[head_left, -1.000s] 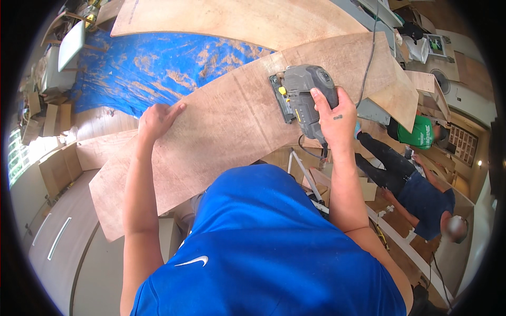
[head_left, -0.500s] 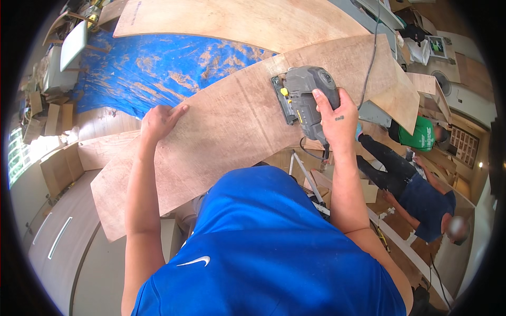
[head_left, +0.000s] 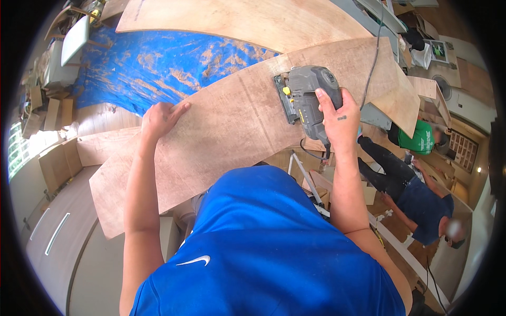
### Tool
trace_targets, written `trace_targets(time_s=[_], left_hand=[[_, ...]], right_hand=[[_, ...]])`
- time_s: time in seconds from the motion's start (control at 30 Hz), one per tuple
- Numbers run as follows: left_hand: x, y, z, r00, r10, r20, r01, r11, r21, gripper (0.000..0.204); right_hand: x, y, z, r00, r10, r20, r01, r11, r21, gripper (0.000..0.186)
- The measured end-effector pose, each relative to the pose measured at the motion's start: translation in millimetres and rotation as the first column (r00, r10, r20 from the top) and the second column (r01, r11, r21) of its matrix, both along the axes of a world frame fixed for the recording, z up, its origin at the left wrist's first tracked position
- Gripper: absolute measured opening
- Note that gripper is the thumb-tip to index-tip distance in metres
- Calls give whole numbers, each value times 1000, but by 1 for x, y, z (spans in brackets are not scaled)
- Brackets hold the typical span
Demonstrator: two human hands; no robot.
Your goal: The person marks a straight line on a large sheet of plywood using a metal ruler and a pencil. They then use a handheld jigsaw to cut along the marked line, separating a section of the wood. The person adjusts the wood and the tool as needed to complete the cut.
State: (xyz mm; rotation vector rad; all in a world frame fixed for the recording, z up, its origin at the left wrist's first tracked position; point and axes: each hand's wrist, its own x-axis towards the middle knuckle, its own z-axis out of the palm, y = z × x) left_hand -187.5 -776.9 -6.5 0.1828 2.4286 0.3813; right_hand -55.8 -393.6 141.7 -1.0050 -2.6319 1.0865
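A long plywood board (head_left: 221, 129) with a curved far edge lies across in front of me. My left hand (head_left: 159, 120) grips that far edge at the left, its thumb on top and its other fingers curled out of sight over the edge. Toward the right, a grey jigsaw (head_left: 310, 105) with a yellow lever rests tipped on its side on the board, its flat metal base facing left. My right hand (head_left: 337, 113) is closed around the jigsaw's handle, thumb on top. The blade cannot be made out.
Beyond the board lie a blue tarp (head_left: 158, 63) strewn with sawdust and another plywood sheet (head_left: 237, 21). A power cord (head_left: 375, 66) crosses the board's right end. At right are a person in dark clothes (head_left: 421, 205) and another in green (head_left: 419, 138). A white chair (head_left: 75, 41) stands far left.
The view has shifted very slightly. Both hands keep their holds, and the jigsaw stays at almost the same spot on the board.
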Motion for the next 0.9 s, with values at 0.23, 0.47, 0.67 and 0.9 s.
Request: trace_targets(time_s=[0.23, 0.47, 0.67, 0.9], left_hand=[[4, -2, -4, 998, 25, -57, -21, 998, 66, 82], [2, -1, -1, 1000, 18, 11, -18, 1000, 15, 86], [4, -2, -3, 999, 22, -26, -21, 999, 46, 84], [1, -1, 0, 999, 6, 43, -6, 1000, -5, 90]], right_hand=[[-1, 1, -1, 1000, 9, 10, -9, 1000, 26, 38], [-3, 0, 0, 1000, 15, 5, -15, 1000, 25, 38], [-4, 0, 0, 1000, 12, 10, -12, 1000, 16, 38], [-5, -1, 1, 1000, 4, -1, -4, 1000, -13, 38]])
